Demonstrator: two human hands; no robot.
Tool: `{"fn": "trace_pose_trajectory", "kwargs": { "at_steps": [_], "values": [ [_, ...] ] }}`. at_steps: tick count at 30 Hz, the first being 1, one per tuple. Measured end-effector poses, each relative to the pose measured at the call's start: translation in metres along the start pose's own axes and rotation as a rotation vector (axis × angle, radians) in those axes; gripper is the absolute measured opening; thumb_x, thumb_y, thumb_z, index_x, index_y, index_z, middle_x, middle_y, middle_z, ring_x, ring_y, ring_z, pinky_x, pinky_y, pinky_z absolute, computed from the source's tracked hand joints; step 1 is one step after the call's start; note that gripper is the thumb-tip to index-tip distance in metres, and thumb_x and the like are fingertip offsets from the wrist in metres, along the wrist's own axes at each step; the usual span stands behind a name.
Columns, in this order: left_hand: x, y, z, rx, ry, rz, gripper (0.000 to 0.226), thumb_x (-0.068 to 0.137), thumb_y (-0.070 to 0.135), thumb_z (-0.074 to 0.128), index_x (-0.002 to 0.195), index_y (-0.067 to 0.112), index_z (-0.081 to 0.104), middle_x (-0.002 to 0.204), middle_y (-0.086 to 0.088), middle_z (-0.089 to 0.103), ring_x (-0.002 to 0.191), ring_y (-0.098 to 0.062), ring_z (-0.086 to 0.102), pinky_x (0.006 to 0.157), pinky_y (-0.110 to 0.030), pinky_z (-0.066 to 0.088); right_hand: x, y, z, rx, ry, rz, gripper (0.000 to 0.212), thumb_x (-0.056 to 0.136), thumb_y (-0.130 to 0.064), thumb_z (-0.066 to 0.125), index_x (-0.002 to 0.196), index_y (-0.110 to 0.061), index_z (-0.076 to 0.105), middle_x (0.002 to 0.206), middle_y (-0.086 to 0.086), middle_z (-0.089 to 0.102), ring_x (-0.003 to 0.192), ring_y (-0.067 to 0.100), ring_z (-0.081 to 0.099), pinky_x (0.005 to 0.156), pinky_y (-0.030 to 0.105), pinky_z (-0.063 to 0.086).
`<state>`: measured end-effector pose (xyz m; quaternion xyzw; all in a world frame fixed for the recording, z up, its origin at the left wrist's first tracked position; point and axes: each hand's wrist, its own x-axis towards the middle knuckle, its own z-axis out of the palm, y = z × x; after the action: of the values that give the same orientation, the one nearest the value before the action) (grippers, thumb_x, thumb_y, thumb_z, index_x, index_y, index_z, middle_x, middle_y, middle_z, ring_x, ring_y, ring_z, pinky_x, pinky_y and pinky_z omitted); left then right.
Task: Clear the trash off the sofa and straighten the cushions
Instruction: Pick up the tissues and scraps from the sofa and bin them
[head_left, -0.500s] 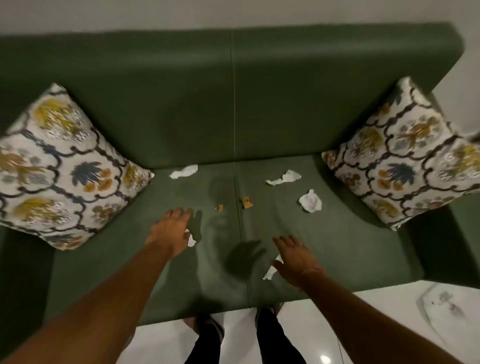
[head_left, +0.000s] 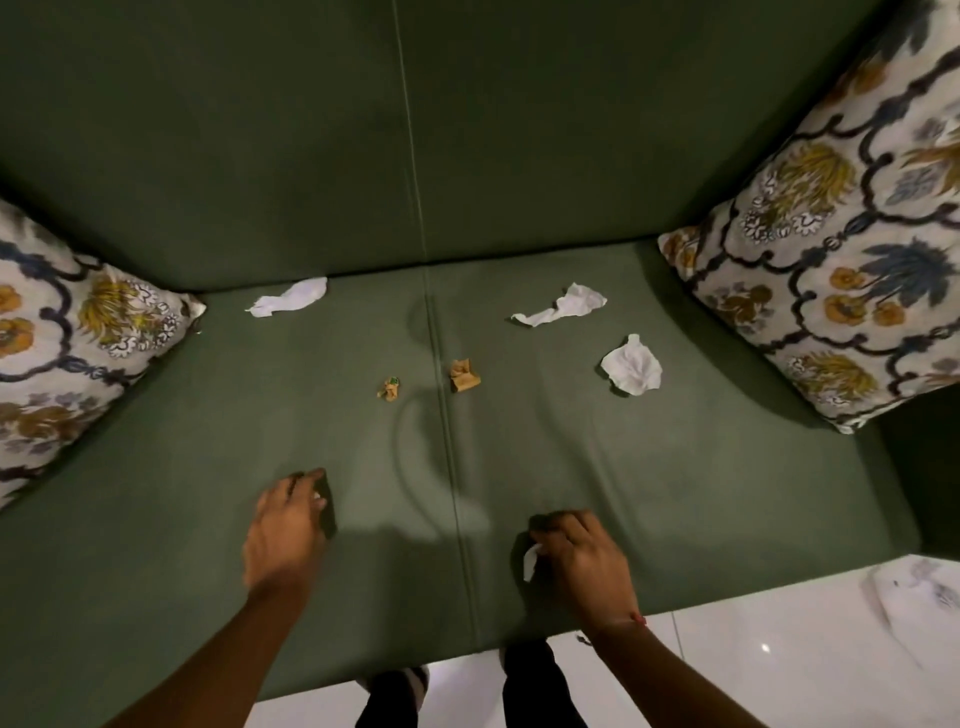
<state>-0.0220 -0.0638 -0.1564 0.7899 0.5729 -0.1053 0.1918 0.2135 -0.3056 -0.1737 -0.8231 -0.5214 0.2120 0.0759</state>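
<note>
Trash pickup step, w/ both hands on the sofa seat front. My right hand is pinched shut on a white tissue scrap. My left hand is curled over another bit; can't tell if it's gripped. Beyond the hands: three tissues, two brown wrappers. Next: lift, reach deeper. Cushions untouched at the ends.

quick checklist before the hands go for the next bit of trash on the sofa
1. Left hand has its scrap: cannot tell, only a white speck shows at the fingers.
2. Right hand grips its white scrap: ok.
3. Seat cleared: not ok; three white tissues and two brown wrappers remain.
4. Path to wrappers unobstructed: ok.
5. Left cushion and right cushion straightened: not ok, both lean at angles.
</note>
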Motion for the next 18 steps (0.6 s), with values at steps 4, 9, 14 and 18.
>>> {"fn": "trace_pose_trajectory", "kwargs": {
  "at_steps": [4, 9, 14, 18],
  "values": [
    [0.004, 0.029, -0.02, -0.092, 0.021, 0.038, 0.018, 0.082, 0.007, 0.068, 0.097, 0.013, 0.076, 0.106, -0.016, 0.073, 0.097, -0.04, 0.066, 0.081, -0.044, 0.053, 0.019, 0.011, -0.025, -0.029, -0.065, 0.074, 0.031, 0.054, -0.031, 0.085, 0.082, -0.038, 0.073, 0.088, -0.018, 0.071, 0.079, 0.007, 0.061, 0.051, 0.016, 0.047],
    [0.038, 0.091, -0.048, -0.219, 0.072, 0.092, 0.038, 0.082, 0.013, 0.071, 0.119, 0.021, 0.066, 0.102, -0.011, 0.075, 0.095, -0.038, 0.068, 0.08, -0.044, 0.053, 0.073, 0.046, -0.097, 0.173, 0.173, 0.269, 0.046, 0.082, -0.02, 0.068, 0.125, -0.031, 0.056, 0.1, 0.006, 0.065, 0.092, 0.025, 0.062, 0.08, 0.035, 0.052],
    [0.074, 0.12, -0.052, -0.162, 0.008, 0.11, 0.053, 0.086, 0.016, 0.066, 0.135, 0.024, 0.051, 0.107, -0.013, 0.073, 0.1, -0.04, 0.065, 0.081, -0.045, 0.052, 0.137, 0.091, -0.134, 0.03, 0.037, 0.404, 0.074, 0.087, -0.026, 0.062, 0.145, -0.038, 0.018, 0.117, 0.016, 0.055, 0.104, 0.029, 0.056, 0.093, 0.044, 0.051],
    [0.084, 0.125, -0.044, 0.019, -0.072, 0.091, 0.049, 0.086, 0.02, 0.063, 0.133, 0.025, 0.051, 0.109, -0.023, 0.069, 0.098, -0.045, 0.064, 0.078, -0.046, 0.052, 0.157, 0.107, -0.127, -0.046, -0.116, 0.414, 0.069, 0.087, -0.027, 0.063, 0.143, -0.034, 0.024, 0.115, 0.018, 0.058, 0.104, 0.031, 0.055, 0.089, 0.043, 0.052]
  ]
}}
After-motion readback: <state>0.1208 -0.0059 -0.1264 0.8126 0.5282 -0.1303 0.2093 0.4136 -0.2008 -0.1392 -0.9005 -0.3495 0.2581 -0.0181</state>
